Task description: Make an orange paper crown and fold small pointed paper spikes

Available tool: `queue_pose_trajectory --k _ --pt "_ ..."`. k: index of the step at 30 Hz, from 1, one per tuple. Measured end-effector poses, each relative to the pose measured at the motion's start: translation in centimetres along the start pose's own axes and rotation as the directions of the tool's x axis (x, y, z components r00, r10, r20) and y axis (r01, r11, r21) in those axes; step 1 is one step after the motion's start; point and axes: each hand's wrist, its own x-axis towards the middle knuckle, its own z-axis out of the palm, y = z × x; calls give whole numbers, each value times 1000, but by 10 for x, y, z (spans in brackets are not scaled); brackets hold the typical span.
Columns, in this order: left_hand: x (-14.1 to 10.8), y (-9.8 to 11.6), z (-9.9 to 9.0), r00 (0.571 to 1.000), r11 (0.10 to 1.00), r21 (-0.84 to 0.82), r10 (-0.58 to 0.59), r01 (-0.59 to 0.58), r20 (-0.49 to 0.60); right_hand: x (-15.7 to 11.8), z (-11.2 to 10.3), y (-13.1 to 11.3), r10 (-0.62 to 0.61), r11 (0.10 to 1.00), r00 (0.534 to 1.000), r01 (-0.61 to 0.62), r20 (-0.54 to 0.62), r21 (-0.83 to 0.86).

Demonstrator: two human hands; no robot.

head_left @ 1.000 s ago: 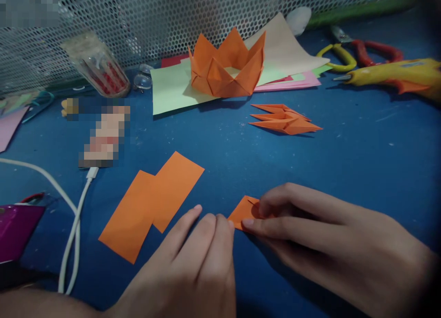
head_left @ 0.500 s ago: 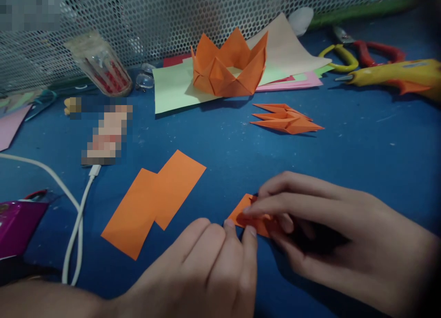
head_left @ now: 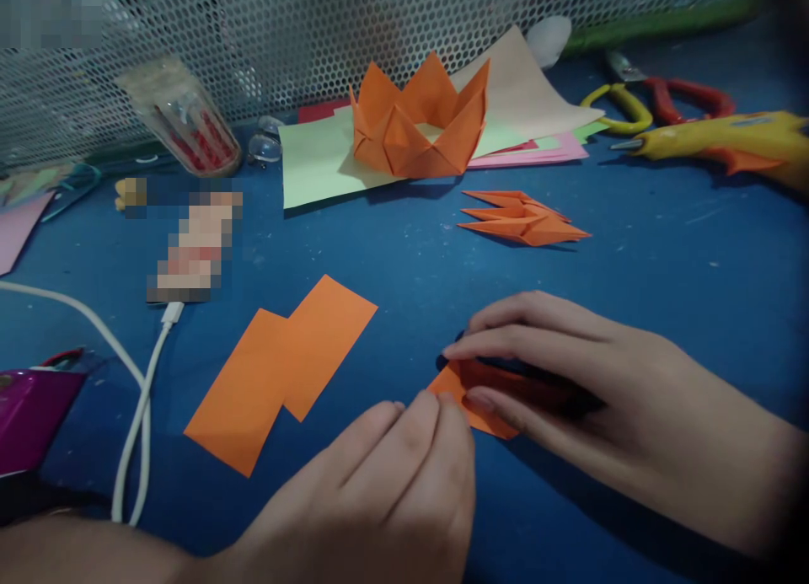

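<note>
A small folded piece of orange paper [head_left: 490,417] is between my two hands, low over the blue table. My left hand [head_left: 385,483] pinches its left edge, the fingertips pressed together and partly hidden by the hand itself. My right hand [head_left: 562,390] has its thumb on the near side of the paper and its fingers over the far side. To the left lie two flat orange paper rectangles [head_left: 284,369], one overlapping the other. Beyond my right hand rest several folded orange paper pieces [head_left: 527,220] with pointed ends. Farther back stands an orange folded-paper ring [head_left: 417,141] with pointed tips.
Coloured sheets [head_left: 313,163] lie under the ring. A yellow glue gun [head_left: 701,139] and red and yellow-handled tools [head_left: 688,99] are at back right. At left are a clear jar [head_left: 190,125], a blurred phone-like object [head_left: 199,247], its white cable [head_left: 144,415] and a purple object [head_left: 38,420].
My right thumb has come onto the near side of the orange paper and its fingers have lifted slightly. My left fingertips have shifted up on the paper's left edge.
</note>
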Motion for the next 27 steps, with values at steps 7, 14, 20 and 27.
queue_pose_trajectory --k 7,14,20,27 --pt "5 -7 4 998 988 -149 -55 51 -27 3 -6 -2 248 938 965 -261 83 229" --pt "5 -10 5 999 988 -147 -47 44 -19 -3 -5 11 179 972 982 -186 63 146" --pt "15 -3 12 983 977 -189 -126 100 -130 3 -9 10 43 994 999 -41 -24 102" --pt "7 1 21 978 964 -234 -162 128 -133 11 -19 12 8 999 996 -12 84 42"
